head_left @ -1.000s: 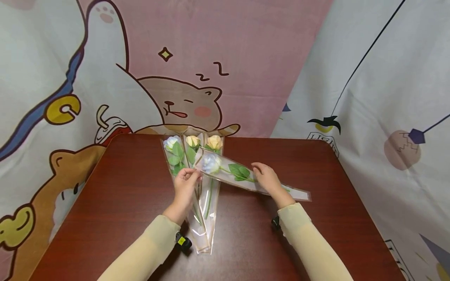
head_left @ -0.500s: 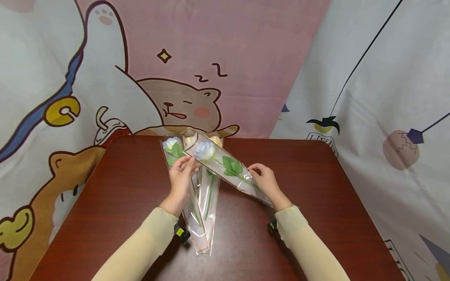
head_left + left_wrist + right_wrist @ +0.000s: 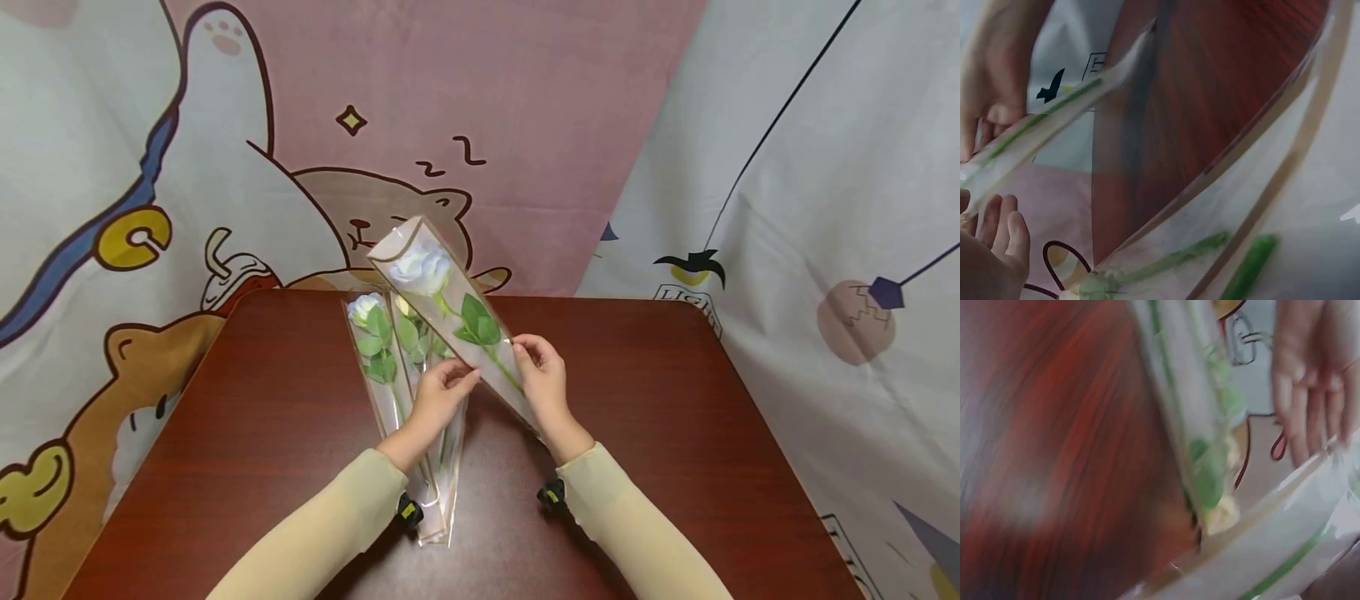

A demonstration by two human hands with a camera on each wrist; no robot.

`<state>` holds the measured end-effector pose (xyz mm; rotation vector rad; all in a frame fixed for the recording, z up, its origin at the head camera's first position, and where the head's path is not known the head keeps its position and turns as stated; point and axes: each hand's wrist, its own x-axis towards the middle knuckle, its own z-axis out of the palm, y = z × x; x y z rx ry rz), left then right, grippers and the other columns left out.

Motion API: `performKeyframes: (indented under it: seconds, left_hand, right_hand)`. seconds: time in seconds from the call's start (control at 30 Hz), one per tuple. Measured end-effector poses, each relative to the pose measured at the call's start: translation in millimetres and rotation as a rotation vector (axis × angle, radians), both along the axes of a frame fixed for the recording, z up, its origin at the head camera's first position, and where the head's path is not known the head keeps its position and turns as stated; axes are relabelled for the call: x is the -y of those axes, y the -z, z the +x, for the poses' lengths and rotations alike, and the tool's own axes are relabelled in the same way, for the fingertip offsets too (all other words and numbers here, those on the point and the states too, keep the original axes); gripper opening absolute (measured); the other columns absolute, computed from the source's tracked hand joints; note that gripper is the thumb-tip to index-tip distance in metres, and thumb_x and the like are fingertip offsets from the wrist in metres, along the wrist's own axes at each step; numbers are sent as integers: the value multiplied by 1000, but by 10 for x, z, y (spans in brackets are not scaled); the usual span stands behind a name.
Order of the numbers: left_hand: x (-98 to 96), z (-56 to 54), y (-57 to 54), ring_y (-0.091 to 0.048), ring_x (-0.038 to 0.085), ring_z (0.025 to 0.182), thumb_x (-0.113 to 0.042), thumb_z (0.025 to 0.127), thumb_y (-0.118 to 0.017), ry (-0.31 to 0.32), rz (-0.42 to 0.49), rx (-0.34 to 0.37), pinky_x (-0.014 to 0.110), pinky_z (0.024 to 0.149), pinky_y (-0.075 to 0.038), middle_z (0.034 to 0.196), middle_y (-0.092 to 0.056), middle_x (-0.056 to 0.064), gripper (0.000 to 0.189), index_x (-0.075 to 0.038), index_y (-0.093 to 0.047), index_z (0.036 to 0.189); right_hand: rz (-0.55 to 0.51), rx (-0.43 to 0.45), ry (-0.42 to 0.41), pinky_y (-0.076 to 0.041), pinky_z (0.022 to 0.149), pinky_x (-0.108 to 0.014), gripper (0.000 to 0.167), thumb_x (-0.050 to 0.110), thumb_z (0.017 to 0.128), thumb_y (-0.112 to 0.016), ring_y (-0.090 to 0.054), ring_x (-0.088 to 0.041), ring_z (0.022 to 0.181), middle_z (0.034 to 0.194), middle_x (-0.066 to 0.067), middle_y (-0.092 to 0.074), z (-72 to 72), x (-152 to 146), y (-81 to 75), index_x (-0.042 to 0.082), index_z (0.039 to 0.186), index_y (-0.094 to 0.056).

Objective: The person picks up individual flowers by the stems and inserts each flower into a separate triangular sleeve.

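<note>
A pale blue rose (image 3: 420,271) in a clear, gold-edged sleeve is held slanting above the table, bloom toward the upper left. My left hand (image 3: 437,402) pinches the sleeve's left edge below the leaves. On the opposite edge, my right hand (image 3: 545,382) grips with thumb and fingers. The left wrist view shows the stem (image 3: 1041,122) running between both hands. Beneath, several sleeved flowers lie together: a blue rose (image 3: 366,310) at the left, and a yellow rose (image 3: 405,307) partly covered by the raised sleeve.
The brown wooden table (image 3: 660,500) extends around the flowers on both sides. A printed cartoon cloth (image 3: 555,125) hangs right behind its far edge. The lower ends of the lying sleeves (image 3: 435,525) point toward the front between my forearms.
The held blue rose has risen and swung from nearly level to steeply slanted, bloom up. My left hand has shifted from near the sleeve's top to its middle; my right hand moved slightly left.
</note>
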<state>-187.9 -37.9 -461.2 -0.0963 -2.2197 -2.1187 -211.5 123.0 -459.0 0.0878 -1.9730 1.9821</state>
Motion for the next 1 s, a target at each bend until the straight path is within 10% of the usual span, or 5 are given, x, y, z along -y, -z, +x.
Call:
performKeyframes:
  seconds: [0.3,0.6,1.0]
  left_hand:
    - [33,67,-330,-60,13,74,-2,86,-66,-137,-53,-110,11,62,-47,92,-68,26,17,11,-66,97]
    - [85,-178,30,-60,12,71,-9,84,-70,-207,-223,-83,14,61,-47,89,-72,15,15,0,-73,95]
    - [97,-231,286,-64,17,77,-15,86,-68,-66,-433,111,26,69,-53,89,-72,10,17,-4,-73,98]
  right_hand:
    - [-159,43,-9,-46,66,-15,20,-1,87,-63,-55,-4,72,82,2,-62,51,68,-57,-15,102,-60]
    - [-170,185,-85,-53,61,-20,21,-5,84,-64,-61,-8,62,72,5,-64,86,0,147,-17,101,-59]
    - [-105,468,-116,-55,62,-29,19,-2,86,-63,-59,-8,58,67,5,-65,38,-100,425,-13,102,-61]
